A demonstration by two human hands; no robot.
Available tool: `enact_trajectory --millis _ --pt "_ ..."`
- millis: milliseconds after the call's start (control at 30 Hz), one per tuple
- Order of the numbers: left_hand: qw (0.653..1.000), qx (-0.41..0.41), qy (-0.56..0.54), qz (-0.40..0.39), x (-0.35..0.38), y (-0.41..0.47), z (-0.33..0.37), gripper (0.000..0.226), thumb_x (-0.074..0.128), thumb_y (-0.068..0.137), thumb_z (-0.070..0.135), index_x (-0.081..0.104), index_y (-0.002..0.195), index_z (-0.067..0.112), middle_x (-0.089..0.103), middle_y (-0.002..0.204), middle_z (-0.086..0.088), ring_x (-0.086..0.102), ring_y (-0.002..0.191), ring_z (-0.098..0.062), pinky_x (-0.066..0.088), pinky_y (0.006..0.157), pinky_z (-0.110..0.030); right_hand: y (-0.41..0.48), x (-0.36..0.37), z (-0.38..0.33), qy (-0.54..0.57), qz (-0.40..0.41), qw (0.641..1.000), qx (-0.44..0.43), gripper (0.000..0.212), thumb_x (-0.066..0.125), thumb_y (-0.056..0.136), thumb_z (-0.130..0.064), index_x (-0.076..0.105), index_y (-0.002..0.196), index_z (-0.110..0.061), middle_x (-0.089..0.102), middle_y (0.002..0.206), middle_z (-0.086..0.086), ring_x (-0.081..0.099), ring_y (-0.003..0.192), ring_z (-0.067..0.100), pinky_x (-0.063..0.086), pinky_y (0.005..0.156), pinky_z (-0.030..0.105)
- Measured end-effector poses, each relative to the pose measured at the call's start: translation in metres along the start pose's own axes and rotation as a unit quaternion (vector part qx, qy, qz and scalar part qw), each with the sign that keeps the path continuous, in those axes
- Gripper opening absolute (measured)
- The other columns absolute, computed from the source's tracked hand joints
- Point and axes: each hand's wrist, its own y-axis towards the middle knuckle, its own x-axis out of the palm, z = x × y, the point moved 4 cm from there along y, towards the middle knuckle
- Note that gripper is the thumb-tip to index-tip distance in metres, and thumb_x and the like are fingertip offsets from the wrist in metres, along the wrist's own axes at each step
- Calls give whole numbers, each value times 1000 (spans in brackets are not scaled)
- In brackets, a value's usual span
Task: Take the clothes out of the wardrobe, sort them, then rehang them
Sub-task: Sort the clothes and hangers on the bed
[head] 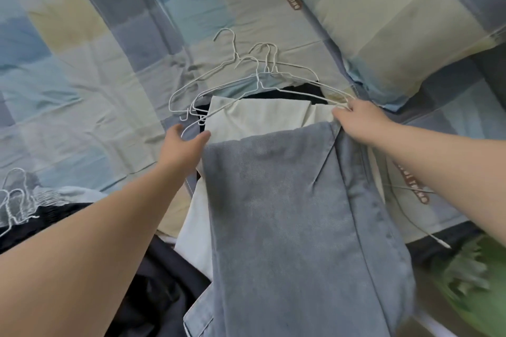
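Right hand (356, 122) first: its fingers (342, 111) are curled in tight on the right-hand tip of one of the wire hangers (258, 76). The top corner of the jeans (287, 213) sits right under the palm, and honestly I can't tell if it's pinching the denim too.

Left hand (186, 142) is over at about 9 o'clock from that. Its fingers are spread apart and not closed on anything. The thumb is touching the left edge of the cream trousers (257, 117), and the low left end of a hanger wire runs through the gap between thumb and fingers.

The jeans are blue, folded lengthwise, and lie on top of the cream trousers, running from between the hands down to 6 o'clock. The cream trousers poke out at the 12 o'clock end and along the left side. Under those there's a dark garment (301, 90) showing just beneath the hanger wires.

The hangers are a loose overlapping bunch, white, with the hooks pointing to 12 o'clock. They lie partly on the stack and partly on the checked bedsheet (82, 63).

A matching pillow (383, 22) is up at 1 to 2 o'clock. Way over at 9 o'clock there's a second clump of hooks (16, 194) on some dark clothes (41, 213), and more dark fabric (164, 282) at 7 o'clock. A thin white cable (427, 232) trails at 4 o'clock, next to something green and blurry (479, 282).
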Motion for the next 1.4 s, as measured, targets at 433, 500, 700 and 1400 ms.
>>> enact_trajectory --millis 433,500,700,1400 --pt "997 -24 -73 9 -42 -47 41 27 63 89 51 66 97 25 67 97 1 66 96 -26 53 97 -47 -58 -52 8 426 40 896 119 36 54 73 -52 64 78 -18 65 80 -3 52 69 16 40 69 34" --pt "995 -10 -97 13 -56 -68 49 24 60 92 53 63 88 30 65 94 5 64 92 -23 54 95 -46 -80 -65 12 453 56 880 130 37 54 74 -53 69 84 -20 69 81 -8 58 78 16 44 75 33" --pt "992 23 -126 -2 -102 -143 64 21 58 96 50 62 90 30 66 98 6 67 97 -23 55 93 -45 -182 -102 19 482 102 859 137 27 61 73 -48 74 77 -25 73 90 -5 66 95 21 51 88 41" --pt "940 262 -77 -206 -227 -377 77 18 60 94 48 64 105 34 69 103 -1 67 91 -16 51 78 -29 -657 -130 24 506 404 741 176 8 61 92 -34 70 92 -33 70 92 -15 61 82 -4 45 75 22"
